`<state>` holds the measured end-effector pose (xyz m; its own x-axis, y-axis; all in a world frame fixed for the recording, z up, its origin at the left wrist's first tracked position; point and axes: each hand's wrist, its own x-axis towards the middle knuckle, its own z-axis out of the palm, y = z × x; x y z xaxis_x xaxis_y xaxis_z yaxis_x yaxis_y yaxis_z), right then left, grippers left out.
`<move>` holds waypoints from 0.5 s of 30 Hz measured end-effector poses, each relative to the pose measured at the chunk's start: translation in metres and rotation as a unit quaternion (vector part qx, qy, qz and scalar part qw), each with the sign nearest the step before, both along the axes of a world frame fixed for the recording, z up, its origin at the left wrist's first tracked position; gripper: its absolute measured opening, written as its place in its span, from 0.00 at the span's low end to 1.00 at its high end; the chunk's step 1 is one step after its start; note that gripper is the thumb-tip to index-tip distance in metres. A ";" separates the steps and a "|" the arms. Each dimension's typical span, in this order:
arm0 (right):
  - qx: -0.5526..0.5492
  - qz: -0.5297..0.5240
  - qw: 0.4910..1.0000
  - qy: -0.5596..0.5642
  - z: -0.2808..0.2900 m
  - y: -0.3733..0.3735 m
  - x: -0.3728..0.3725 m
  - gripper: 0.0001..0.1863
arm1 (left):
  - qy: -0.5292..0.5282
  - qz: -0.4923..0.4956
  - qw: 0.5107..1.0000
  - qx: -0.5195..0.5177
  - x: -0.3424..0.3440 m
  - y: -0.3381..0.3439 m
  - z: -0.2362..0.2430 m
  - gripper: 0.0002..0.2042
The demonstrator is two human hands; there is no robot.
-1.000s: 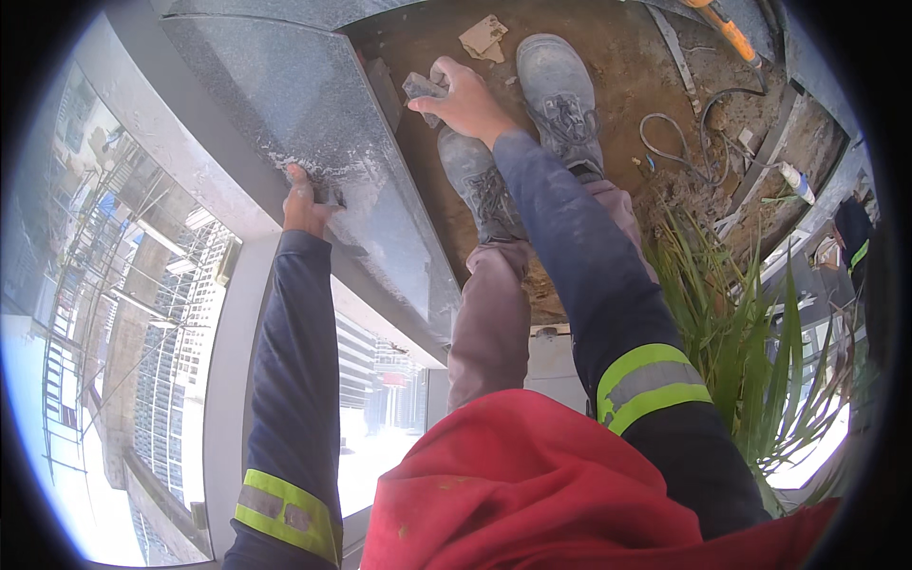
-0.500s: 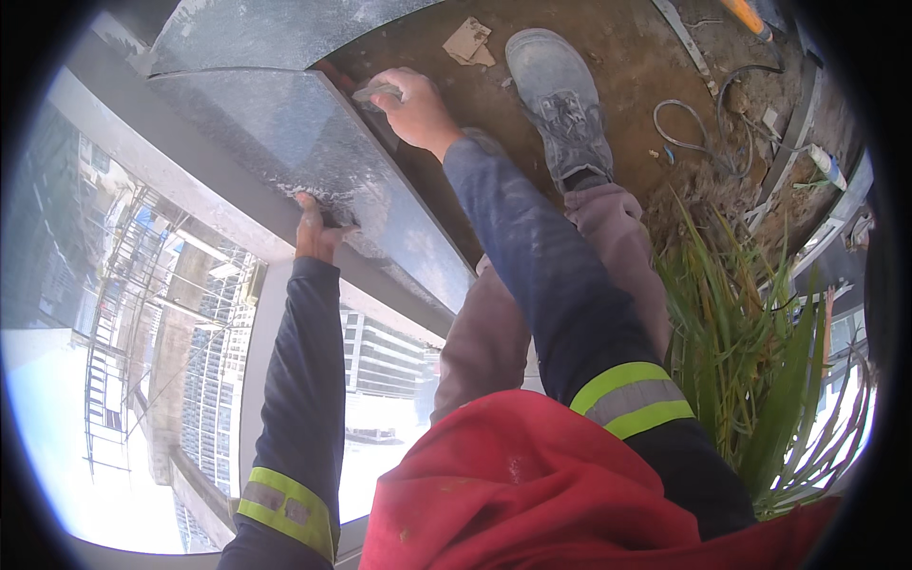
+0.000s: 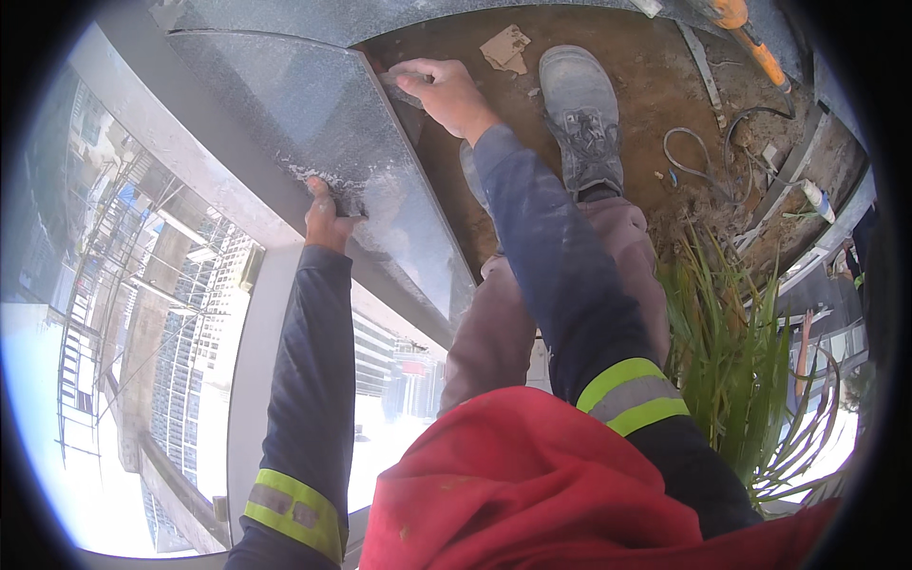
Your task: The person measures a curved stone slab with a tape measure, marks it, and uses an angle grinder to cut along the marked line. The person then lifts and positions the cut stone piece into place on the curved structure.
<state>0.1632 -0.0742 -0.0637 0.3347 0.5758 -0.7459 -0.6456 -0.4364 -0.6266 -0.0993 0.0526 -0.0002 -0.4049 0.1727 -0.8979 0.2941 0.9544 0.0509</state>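
Observation:
A grey speckled stone slab (image 3: 285, 100) lies across the upper left, with a whitish, rough, dusty patch (image 3: 366, 195) near its lower edge. Against that patch rests my left hand (image 3: 328, 226), its fingers and thumb apart and nothing seen in it. My right hand (image 3: 451, 100) is at the slab's right edge, near its upper corner. Its fingers are closed around a small greyish thing, mostly hidden, whose kind I cannot make out.
My dusty shoe (image 3: 581, 119) stands on brown dirt beside a broken tile piece (image 3: 505, 49). At right are an orange-handled tool (image 3: 760, 57), a cable (image 3: 698, 152), a white tube (image 3: 818, 199) and a leafy plant (image 3: 727, 370). A frame ledge (image 3: 195, 157) borders the left, with scaffolding (image 3: 95, 313) beyond.
The whole view has shifted, so most things sit farther right, and more of the orange-handled tool shows. Both hands stay by the slab, the right one still at its edge.

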 end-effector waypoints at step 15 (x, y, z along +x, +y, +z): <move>-0.071 -0.090 0.987 -0.111 -0.006 0.022 -0.034 0.16 | 0.012 -0.016 0.999 0.025 0.011 -0.005 0.005 0.47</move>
<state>0.1295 -0.0524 -0.0696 0.5867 0.3867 -0.7115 -0.5739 -0.4213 -0.7022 -0.0882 0.0478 0.0049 -0.4192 0.2305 -0.8781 0.3268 0.9407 0.0909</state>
